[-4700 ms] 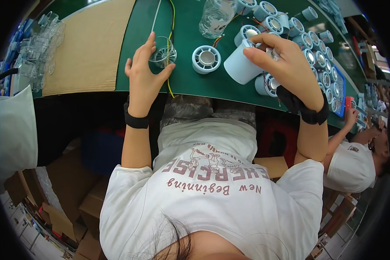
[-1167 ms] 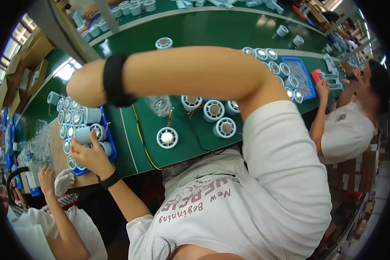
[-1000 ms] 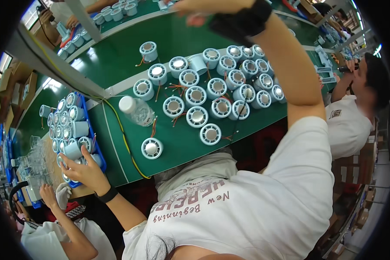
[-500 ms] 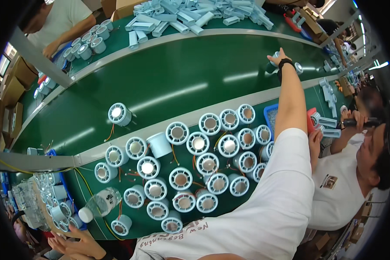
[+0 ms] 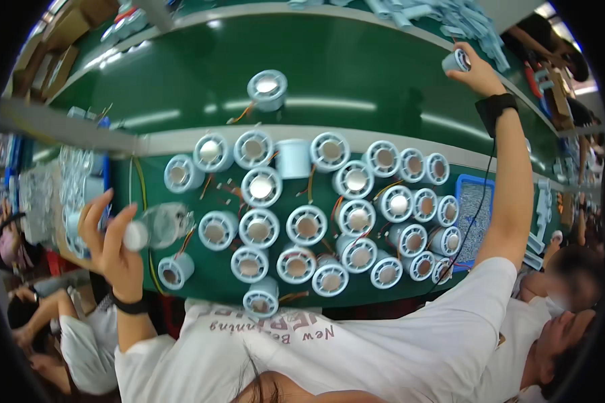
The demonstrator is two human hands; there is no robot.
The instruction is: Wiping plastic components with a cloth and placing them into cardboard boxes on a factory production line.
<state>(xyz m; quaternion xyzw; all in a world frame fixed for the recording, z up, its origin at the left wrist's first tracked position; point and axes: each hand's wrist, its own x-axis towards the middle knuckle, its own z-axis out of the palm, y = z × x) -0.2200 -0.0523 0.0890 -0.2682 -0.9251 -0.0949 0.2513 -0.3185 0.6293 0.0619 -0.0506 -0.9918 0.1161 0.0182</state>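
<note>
From the head camera, looking straight down: the right hand [image 5: 476,70] is stretched far out across the green conveyor belt [image 5: 356,74], arm nearly straight, fingers closed around a small pale-blue cylindrical part [image 5: 456,61] with its round end showing — gripped at the belt's far edge, just beside a heap of pale-blue pieces [image 5: 450,17] along the top of the view. A black wristband [image 5: 496,109] sits on that wrist, a thin dark cord trailing down along the forearm. Closer in, the left hand [image 5: 111,245] is raised at the near left corner of the bench, fingers curled about a small whitish round piece [image 5: 136,235], held just in front of a clear plastic bottle [image 5: 165,225] lying on its side; whether that piece is the bottle's cap I cannot tell. Between the two hands, the near bench is packed: a cluster of round fan-like housings [image 5: 307,225], white rims up, stand shoulder to shoulder in loose rows, coloured wires poking between them, probably set face-up so each can be picked by its rim. One housing [image 5: 267,87] stands alone out on the belt, well apart from the rest. A blue tray [image 5: 474,215] sits at the right end of the cluster, tucked under the reaching arm. At the left edge, clear bags of small parts [image 5: 74,174] sit stacked, near the left hand. Another person [image 5: 571,295] sits at lower right, beside the wearer.
</note>
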